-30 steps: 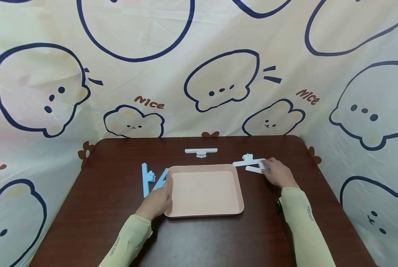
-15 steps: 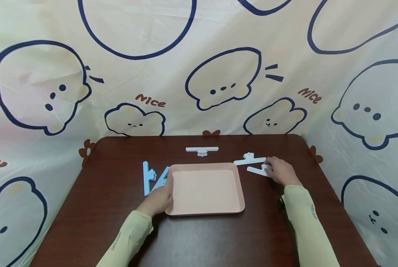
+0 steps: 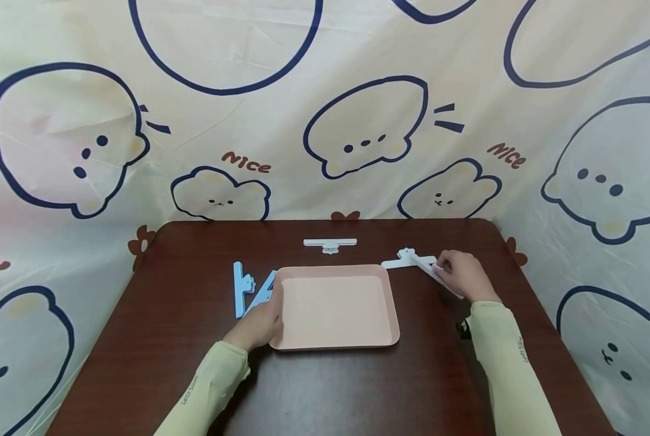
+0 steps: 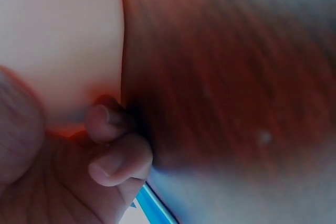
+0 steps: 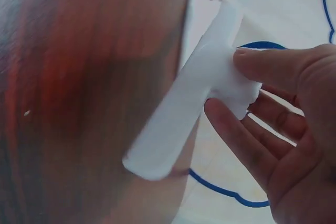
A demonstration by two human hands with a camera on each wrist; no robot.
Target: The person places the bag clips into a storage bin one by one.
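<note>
A pink rectangular tray (image 3: 335, 309) lies on the dark wooden table. My left hand (image 3: 256, 324) grips its left edge, with the thumb over the rim and curled fingertips (image 4: 107, 163) showing at the side. In the right wrist view, my right hand (image 5: 294, 114) pinches a white long-bar clip (image 5: 173, 114) by its grip part between thumb and fingers. From the head view this clip slants, its near end toward me. Behind it lies another white clip (image 3: 394, 264), close to the tray's upper right corner; the two overlap in view.
A third white clip (image 3: 330, 243) lies beyond the tray. Two blue clips, one upright in view (image 3: 238, 293) and one slanted (image 3: 263, 293), lie left of the tray. Patterned cloth (image 3: 281, 133) hangs behind the table (image 3: 325, 393) and at its sides.
My right hand has shifted slightly right, and the white clip in it has turned to a steeper slant. My left hand stays at the tray's left edge.
</note>
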